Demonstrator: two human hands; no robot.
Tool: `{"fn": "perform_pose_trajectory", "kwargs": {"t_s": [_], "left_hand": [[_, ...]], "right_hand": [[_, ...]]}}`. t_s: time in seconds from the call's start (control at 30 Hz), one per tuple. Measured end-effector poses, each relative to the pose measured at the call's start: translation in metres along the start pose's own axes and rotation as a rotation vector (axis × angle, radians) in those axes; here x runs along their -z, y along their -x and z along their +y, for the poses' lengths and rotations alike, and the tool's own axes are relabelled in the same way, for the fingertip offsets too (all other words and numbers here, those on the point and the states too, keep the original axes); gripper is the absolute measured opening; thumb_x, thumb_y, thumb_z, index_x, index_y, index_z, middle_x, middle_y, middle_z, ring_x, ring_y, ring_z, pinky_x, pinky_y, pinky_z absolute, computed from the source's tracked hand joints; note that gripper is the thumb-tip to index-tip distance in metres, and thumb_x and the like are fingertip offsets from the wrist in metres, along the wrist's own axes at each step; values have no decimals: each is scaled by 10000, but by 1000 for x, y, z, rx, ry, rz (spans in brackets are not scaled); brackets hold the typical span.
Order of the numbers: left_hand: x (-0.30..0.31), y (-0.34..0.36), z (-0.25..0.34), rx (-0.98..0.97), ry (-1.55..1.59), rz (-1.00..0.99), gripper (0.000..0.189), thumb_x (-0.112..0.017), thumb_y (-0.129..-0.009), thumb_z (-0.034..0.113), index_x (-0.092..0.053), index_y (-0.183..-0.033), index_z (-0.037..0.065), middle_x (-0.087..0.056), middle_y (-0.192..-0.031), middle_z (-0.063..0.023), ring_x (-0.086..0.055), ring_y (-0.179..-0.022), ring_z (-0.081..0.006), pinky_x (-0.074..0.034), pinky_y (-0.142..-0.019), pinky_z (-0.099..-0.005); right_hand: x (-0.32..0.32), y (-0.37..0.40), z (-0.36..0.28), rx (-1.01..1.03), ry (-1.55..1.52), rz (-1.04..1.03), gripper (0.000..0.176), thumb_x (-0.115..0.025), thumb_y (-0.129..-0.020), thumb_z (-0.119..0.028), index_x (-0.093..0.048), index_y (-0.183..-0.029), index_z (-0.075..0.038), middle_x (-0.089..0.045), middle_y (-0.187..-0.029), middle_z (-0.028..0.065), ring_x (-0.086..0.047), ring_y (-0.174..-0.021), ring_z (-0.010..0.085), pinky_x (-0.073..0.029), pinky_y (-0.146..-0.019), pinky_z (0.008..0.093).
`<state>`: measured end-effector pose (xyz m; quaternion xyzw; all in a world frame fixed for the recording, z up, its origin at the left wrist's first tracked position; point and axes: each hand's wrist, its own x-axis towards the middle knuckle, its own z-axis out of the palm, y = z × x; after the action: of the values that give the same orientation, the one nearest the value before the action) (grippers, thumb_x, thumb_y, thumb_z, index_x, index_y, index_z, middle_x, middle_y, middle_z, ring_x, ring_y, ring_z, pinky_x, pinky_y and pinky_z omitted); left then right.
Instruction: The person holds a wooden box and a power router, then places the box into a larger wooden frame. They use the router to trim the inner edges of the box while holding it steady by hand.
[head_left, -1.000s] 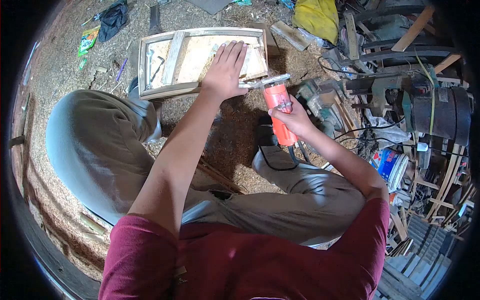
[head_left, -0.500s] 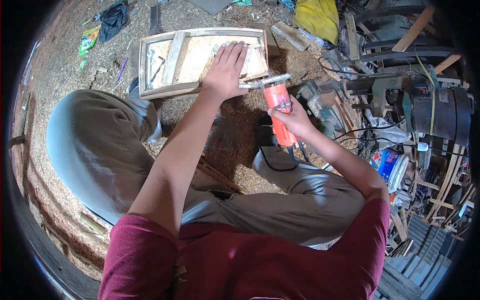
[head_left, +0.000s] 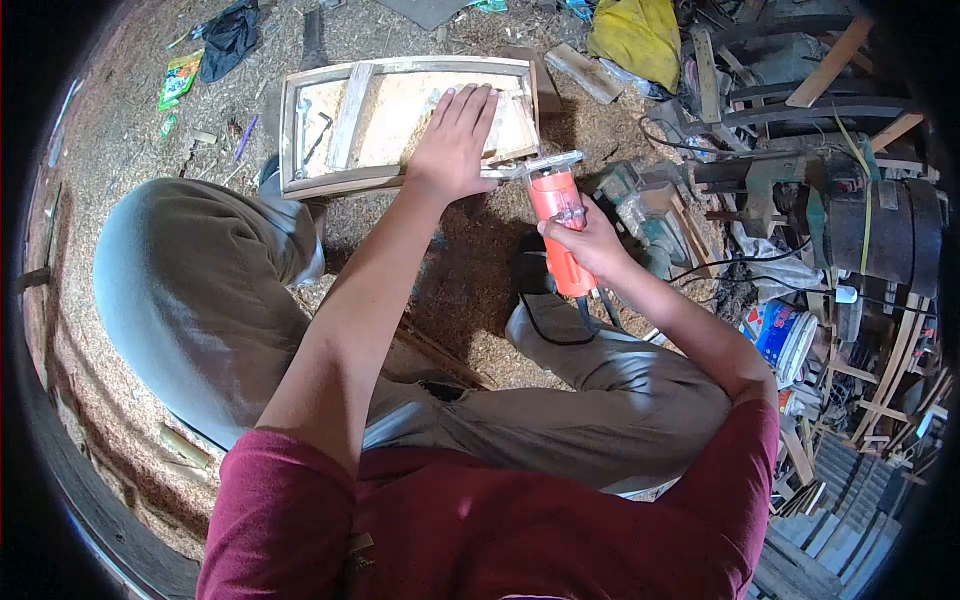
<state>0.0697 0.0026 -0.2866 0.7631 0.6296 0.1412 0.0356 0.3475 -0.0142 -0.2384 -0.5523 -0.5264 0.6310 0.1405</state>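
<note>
A shallow wooden frame (head_left: 345,182) with a slat across it lies at the top middle of the view, pale board showing inside. My left hand (head_left: 452,142) rests flat on its right part, fingers stretched out. My right hand (head_left: 590,240) is wrapped round the orange body of a trim router (head_left: 556,200). The router's metal base sits against the frame's lower right corner, and its cord runs down past my leg. Whatever bit the router carries is hidden at the frame's edge.
Wood shavings cover the ground. Right of the frame are a wood offcut (head_left: 583,73), a yellow bag (head_left: 637,40), a piled heap of timber and machine parts, and a white-and-blue bucket (head_left: 790,340). A black plastic bag (head_left: 228,42) lies at upper left. Black cables trail at right.
</note>
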Motion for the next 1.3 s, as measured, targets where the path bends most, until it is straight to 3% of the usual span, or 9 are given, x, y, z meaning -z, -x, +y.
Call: {"fn": "perform_pose_trajectory", "kwargs": {"t_s": [0.37, 0.97, 1.3], "left_hand": [[3, 0, 1, 7, -14, -25, 1379, -949, -734, 556, -194, -1733, -21, -316, -1754, -204, -272, -1657, -365, -166, -1407, -512], [4, 0, 1, 15, -32, -54, 1392, -931, -750, 579, -160, -1742, -21, -296, -1767, -198, -260, -1663, -356, -153, -1410, -510], [1, -1, 1, 15, -41, -55, 1390, -927, -756, 584, -158, -1742, -21, -287, -1773, -198, -250, -1668, -354, -152, -1411, -507]], "right_hand": [[1, 0, -3, -29, -8, -19, 458, -863, -970, -164, -611, -1344, -83, -703, -1123, 20, -697, -966, 123, -603, -854, 352], [0, 4, -15, -96, -7, -26, 436, -840, -982, -156, -607, -1344, -89, -711, -1095, 31, -720, -898, 136, -629, -773, 356], [3, -2, -4, -15, 23, -17, 436, -847, -972, -167, -616, -1332, -82, -709, -1092, 23, -709, -920, 124, -613, -801, 343]]}}
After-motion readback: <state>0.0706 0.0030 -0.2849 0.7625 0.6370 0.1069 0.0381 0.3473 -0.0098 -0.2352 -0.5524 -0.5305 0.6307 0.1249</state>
